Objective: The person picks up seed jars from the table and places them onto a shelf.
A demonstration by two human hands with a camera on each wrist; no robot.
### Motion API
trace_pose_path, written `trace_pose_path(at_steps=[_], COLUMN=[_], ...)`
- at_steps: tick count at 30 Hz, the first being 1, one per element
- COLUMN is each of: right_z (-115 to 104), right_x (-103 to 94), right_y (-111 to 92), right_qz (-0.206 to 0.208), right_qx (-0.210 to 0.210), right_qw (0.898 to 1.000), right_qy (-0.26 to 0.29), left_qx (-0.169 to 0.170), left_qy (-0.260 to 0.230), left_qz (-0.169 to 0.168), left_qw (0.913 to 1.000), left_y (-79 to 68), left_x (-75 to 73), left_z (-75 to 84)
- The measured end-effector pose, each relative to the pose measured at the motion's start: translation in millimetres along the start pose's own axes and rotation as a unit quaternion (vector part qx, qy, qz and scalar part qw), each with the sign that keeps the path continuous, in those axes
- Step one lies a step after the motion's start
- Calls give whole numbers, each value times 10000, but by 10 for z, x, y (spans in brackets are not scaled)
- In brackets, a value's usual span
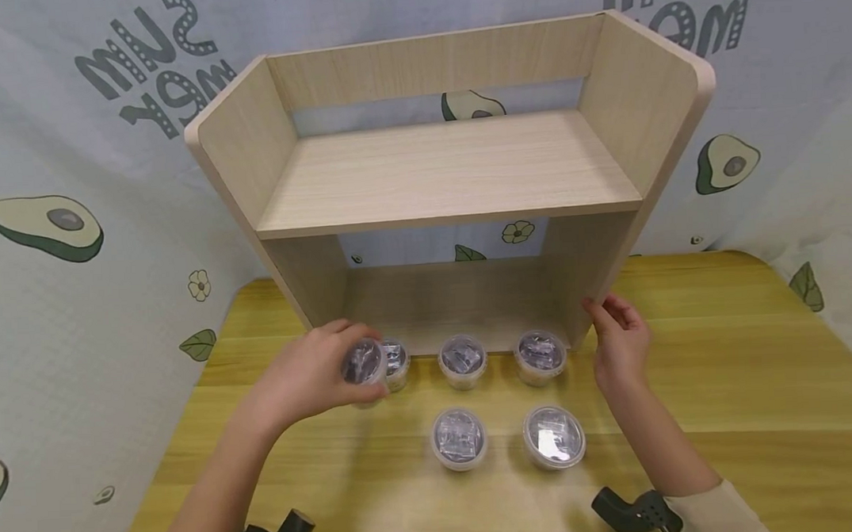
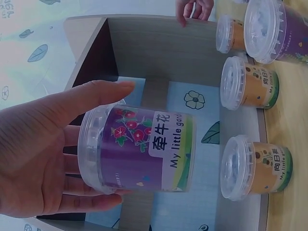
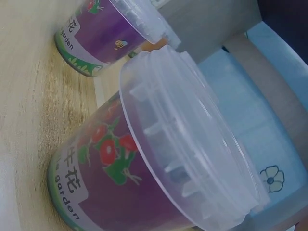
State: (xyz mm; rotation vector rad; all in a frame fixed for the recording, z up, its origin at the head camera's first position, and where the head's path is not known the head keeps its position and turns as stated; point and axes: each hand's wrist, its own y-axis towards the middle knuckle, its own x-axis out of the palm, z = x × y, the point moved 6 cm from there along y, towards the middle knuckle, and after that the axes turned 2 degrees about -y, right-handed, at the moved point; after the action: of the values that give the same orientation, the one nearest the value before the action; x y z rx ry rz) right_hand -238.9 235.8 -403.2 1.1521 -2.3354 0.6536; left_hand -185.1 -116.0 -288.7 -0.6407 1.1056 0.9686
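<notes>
My left hand (image 1: pixel 309 378) holds a small clear-lidded plastic cup (image 2: pixel 144 149) by its lid end, thumb on one side and fingers on the other. The cup's purple label shows red flowers and the words "My little garden". It is up off the table, just left of an orange-labelled cup (image 1: pixel 398 366) at the front of the wooden shelf unit (image 1: pixel 446 170). Over on the right, my right hand (image 1: pixel 622 341) grips the front edge of the unit's right side panel, low down.
Two more orange-labelled cups (image 1: pixel 463 361) stand in line along the shelf's lower front edge. Nearer on the wooden table (image 1: pixel 709 380) are two purple-labelled cups (image 1: pixel 459 439). Behind the shelf hangs a patterned cloth (image 1: pixel 136 326).
</notes>
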Motion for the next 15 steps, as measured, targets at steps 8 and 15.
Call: trace_pose_path(at_steps=[8, 15], right_z=[-2, 2], right_x=[13, 13], right_y=[-8, -1], right_qz=[-69, -63], right_qx=[2, 23], right_qw=[10000, 9999], right_qy=[-18, -100], left_qx=[-46, 119], left_qy=[-114, -222], left_qz=[-51, -17], left_qw=[9999, 9997], left_y=[13, 33], left_x=[-13, -85], left_z=[-19, 1])
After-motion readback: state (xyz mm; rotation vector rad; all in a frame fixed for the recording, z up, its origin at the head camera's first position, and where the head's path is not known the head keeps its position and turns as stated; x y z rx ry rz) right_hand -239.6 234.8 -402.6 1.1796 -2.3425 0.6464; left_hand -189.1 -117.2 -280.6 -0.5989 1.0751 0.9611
